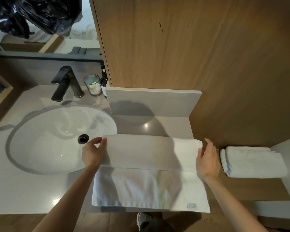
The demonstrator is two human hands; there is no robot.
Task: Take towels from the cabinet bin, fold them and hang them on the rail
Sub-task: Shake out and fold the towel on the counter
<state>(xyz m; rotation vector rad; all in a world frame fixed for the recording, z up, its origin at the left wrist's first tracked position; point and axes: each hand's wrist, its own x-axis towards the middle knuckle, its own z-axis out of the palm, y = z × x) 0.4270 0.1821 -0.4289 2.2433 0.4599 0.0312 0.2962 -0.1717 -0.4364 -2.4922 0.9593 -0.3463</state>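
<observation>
A white towel lies spread on the grey counter right of the sink, its far edge folded over toward me and its near edge reaching the counter's front, with a small label at the near right corner. My left hand pinches the folded flap's left end between thumb and fingers. My right hand lies against the flap's right end with fingers straight. A second white towel, folded, sits on a wooden shelf to the right.
An oval white sink with a black faucet fills the left of the counter. A glass cup and a dark bottle stand behind it. A wooden cabinet rises behind the towel. A mirror hangs upper left.
</observation>
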